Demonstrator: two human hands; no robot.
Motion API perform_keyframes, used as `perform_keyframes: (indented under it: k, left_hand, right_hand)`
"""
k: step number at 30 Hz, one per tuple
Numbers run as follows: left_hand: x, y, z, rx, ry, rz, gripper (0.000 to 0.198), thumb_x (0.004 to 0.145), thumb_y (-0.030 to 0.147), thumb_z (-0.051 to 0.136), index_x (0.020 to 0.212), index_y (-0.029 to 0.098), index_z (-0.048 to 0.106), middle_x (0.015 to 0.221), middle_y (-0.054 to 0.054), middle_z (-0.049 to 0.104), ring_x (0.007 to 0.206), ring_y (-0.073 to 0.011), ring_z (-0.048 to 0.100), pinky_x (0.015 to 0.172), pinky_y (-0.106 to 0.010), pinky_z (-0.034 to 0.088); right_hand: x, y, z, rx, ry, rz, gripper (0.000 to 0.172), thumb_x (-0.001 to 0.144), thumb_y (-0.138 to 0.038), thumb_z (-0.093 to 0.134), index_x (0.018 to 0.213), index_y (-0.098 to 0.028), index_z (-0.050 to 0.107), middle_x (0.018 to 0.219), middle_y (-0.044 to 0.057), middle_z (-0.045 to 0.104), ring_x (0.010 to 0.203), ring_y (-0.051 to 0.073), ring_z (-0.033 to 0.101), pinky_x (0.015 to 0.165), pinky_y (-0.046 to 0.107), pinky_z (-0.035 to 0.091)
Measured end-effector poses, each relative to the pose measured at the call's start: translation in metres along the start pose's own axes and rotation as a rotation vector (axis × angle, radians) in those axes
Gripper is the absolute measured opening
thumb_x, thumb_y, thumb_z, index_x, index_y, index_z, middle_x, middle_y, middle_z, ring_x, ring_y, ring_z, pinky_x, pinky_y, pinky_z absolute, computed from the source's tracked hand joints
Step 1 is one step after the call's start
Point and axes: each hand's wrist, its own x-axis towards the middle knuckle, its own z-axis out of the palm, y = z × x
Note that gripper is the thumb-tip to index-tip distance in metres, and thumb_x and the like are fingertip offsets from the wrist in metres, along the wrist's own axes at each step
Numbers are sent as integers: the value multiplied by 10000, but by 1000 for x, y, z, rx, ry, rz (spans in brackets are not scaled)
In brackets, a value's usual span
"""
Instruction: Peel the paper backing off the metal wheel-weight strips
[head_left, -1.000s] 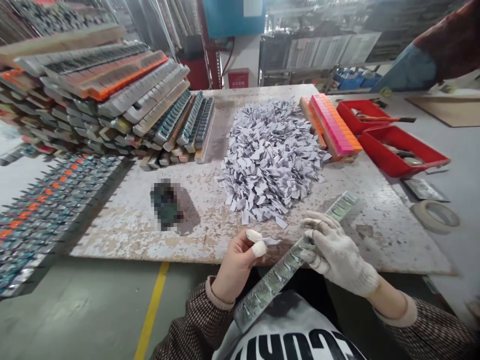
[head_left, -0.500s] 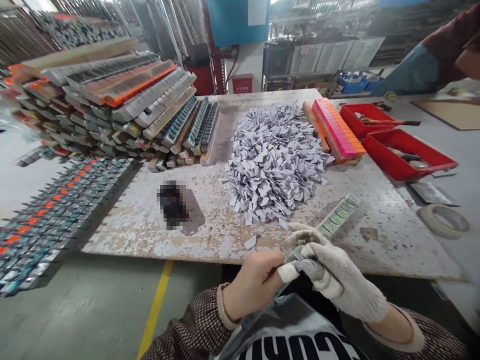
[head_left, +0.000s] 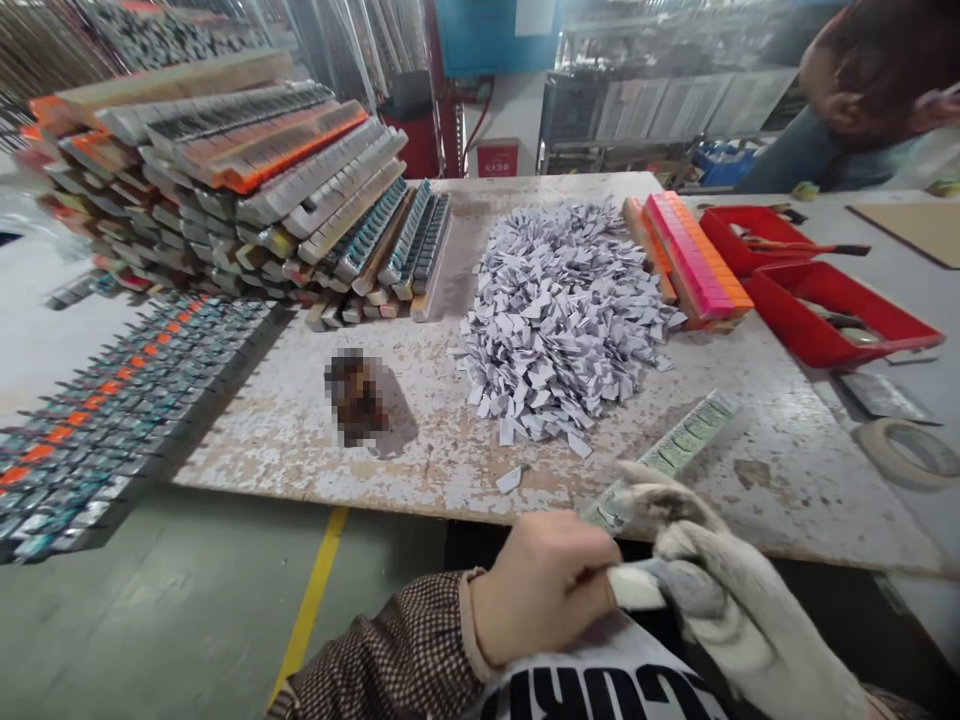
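Observation:
My bare left hand is closed at the table's front edge, knuckles up. A short white wrap or piece sticks out at its thumb side; I cannot tell whether it covers the thumb or is held. My right hand, in a soiled white knit glove, is curled, its greyed fingertips meeting that white end; anything inside its fingers is hidden. Just beyond both hands a pale green strip with repeated marks lies slantwise, its near end partly behind my hands. A loose white chip rests left of the strip.
A heap of white chips covers the table's middle. Pink and orange block bars and red trays stand right, with a tape roll. Stacked bars fill the left. A blurred-out object sits left of centre. Another person is at back right.
Both hands have shifted right in the view and moved slightly apart, showing more of the green strip. My view has turned a little, and the person at the back has moved.

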Motion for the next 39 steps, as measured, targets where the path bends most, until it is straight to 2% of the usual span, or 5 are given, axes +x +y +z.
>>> perform_keyframes:
  k: [6,11,21,30,39]
  left_hand:
    - [-4,-8,3,104,4,24,368,1039,356,499,704,209,461,655,1,531,606,-137,447,569,-268,342]
    - [-4,-10,7,7,-46,116,377,1048,401,463,721,215,445,651,-9,551,622,-142,488,602,-272,387]
    - [-4,-65,-42,958,-75,-422,123,927,177,658,1029,168,590,1039,-122,667,986,-313,633,834,-413,522]
    - [2,-75,-45,736,-133,-513,73,936,174,608,939,204,541,959,-67,687,903,-264,666,775,-360,490]
    - [4,-71,-28,517,137,-160,103,948,206,616,886,217,534,839,-10,689,730,-188,661,658,-291,476]
  right_hand:
    - [11,-3,15,251,-2,169,306,1039,-405,521,1309,-334,646,903,80,705,667,230,708,555,342,651]
    - [13,-3,13,-48,-71,-77,346,1052,-349,464,1387,-335,548,901,48,730,600,206,691,509,309,633]
    - [45,65,-45,-696,103,-313,61,929,-230,634,874,-252,618,1211,119,689,1362,377,544,1104,625,492]
    - [56,61,-27,-937,-100,-426,140,832,-85,567,889,-197,628,1085,135,666,1278,351,583,1149,572,439]
    - [54,64,-37,-865,-19,-433,76,964,-262,603,916,-223,558,1243,155,629,1353,369,522,1080,570,487]
